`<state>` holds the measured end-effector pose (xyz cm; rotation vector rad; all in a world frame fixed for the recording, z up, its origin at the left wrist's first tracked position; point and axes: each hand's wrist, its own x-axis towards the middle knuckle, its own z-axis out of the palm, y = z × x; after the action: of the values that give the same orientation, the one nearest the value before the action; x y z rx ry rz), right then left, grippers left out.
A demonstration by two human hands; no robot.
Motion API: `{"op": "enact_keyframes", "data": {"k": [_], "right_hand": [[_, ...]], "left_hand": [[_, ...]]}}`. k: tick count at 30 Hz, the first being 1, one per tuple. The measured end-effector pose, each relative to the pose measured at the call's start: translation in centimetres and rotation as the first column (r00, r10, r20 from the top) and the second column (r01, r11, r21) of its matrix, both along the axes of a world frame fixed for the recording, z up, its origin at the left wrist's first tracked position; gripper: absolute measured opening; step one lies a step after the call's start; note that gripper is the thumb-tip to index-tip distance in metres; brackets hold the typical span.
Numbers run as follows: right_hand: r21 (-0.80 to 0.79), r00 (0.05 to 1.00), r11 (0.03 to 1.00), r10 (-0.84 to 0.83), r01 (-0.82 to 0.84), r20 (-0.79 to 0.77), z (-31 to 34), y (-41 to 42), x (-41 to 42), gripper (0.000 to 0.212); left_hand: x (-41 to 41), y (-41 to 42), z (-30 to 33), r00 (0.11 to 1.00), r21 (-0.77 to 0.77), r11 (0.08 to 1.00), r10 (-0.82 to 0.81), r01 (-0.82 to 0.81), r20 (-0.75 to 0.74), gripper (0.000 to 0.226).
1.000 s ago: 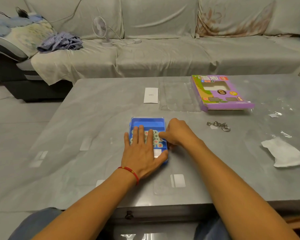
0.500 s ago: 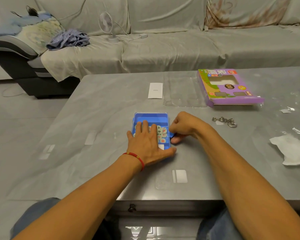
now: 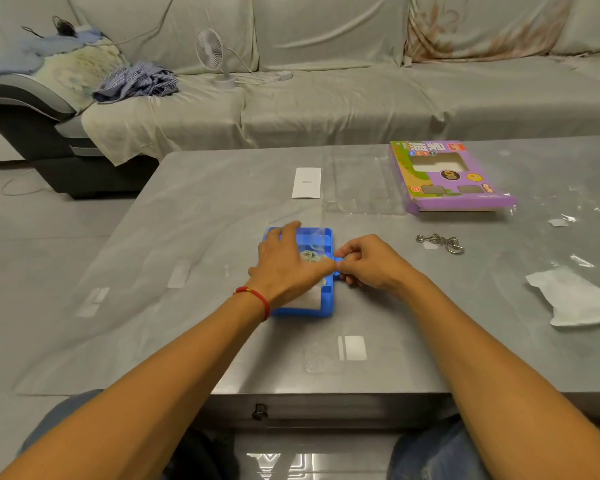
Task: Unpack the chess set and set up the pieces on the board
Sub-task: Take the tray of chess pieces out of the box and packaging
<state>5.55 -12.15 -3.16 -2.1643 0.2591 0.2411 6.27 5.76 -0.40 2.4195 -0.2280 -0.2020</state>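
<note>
Your left hand [image 3: 288, 268] lies flat, fingers spread, pressing on the blue plastic chess case [image 3: 323, 306] at the middle of the grey table [image 3: 187, 209]. Your right hand [image 3: 371, 263] sits at the case's 3 o'clock edge, fingers curled and pinching the small blue latch tab [image 3: 338, 261] there. Round printed pieces [image 3: 310, 256] show through the clear lid. At 1 o'clock lies the purple cardboard box [image 3: 454, 199], with the metal ring puzzle [image 3: 440, 241] between it and your right hand.
</note>
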Motion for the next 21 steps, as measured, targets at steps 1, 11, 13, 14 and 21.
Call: {"op": "enact_keyframes", "data": {"k": [1, 11, 13, 14, 21], "right_hand": [[-0.036, 1.0, 0.999, -0.006, 0.007, 0.008, 0.0, 0.2, 0.1, 0.01], [-0.278, 0.989, 0.95, -0.126, 0.143, 0.079, -0.6, 0.1, 0.9, 0.025], [-0.308, 0.989, 0.94, -0.129, 0.145, 0.071, -0.5, -0.1, 0.7, 0.026], [-0.341, 0.99, 0.93, -0.117, 0.136, 0.078, -0.3, -0.1, 0.5, 0.026], [-0.512, 0.925, 0.849, 0.292, -0.133, 0.243, 2.4, 0.9, -2.8, 0.031]], "left_hand": [[-0.1, 0.6, 0.9, 0.999, -0.151, 0.988, 0.038, -0.043, -0.031, 0.084], [1.4, 11.6, 2.1, 0.825, -0.582, 0.587, 0.363, -0.563, -0.433, 0.029], [1.2, 12.8, -0.4, 0.84, -0.471, 0.699, 0.399, -0.538, -0.367, 0.033], [1.1, 13.1, -1.6, 0.86, -0.388, 0.771, 0.414, -0.505, -0.299, 0.039], [0.8, 12.0, -3.0, 0.934, -0.144, 0.923, 0.353, -0.356, -0.045, 0.007]]}}
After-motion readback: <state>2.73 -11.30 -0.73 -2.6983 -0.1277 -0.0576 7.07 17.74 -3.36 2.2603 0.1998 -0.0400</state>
